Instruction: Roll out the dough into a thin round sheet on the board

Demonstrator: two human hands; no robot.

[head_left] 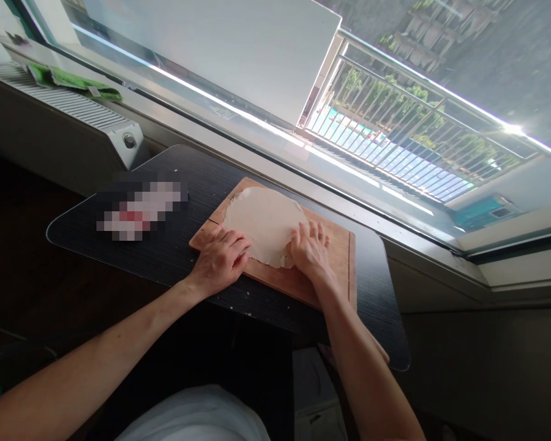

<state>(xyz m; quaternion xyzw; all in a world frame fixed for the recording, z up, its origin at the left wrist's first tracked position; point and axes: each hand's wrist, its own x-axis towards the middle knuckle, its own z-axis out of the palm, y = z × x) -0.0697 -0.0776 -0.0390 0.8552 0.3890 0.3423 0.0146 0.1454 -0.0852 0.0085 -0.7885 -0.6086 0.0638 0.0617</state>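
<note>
A thin, pale sheet of rolled dough with a ragged edge lies on a wooden cutting board. My left hand is at the sheet's near left edge, its fingers bent and pressed together on the dough's rim; the fingertips are partly hidden. On the right side, my right hand rests over the dough's edge and the board, fingers somewhat apart, thumb side touching the dough.
The board sits on a black table with rounded corners and white crumbs near its front edge. A blurred-out item is at the left. Behind are a radiator, a green cloth and a window with a railing outside.
</note>
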